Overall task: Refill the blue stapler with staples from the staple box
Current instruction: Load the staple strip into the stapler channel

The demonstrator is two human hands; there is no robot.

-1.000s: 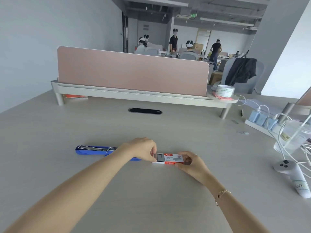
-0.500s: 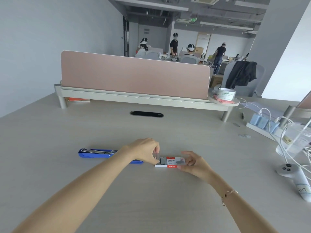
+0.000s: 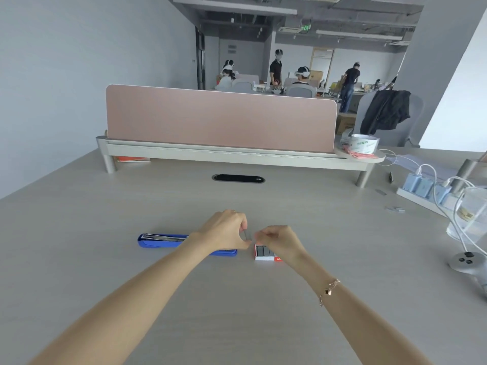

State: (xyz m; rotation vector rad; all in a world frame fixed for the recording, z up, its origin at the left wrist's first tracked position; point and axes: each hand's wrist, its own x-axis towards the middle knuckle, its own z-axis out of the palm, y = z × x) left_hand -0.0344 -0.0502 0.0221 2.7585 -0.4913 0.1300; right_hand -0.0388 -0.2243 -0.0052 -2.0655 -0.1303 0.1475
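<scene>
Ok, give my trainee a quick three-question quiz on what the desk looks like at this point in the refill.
1. True or false: the blue stapler lies on the desk with its metal staple channel showing.
2. Which hand pinches the staple strip? A) left hand B) right hand C) neither
3. Fill in: the staple box, open with grey staples showing, sits to the ___ of the stapler.

Key:
1. True; the stapler is open, with nobody holding it.
2. A; the left hand's fingers hold the thin strip upright, just above the box.
3. Right, partly under the right hand.
</scene>
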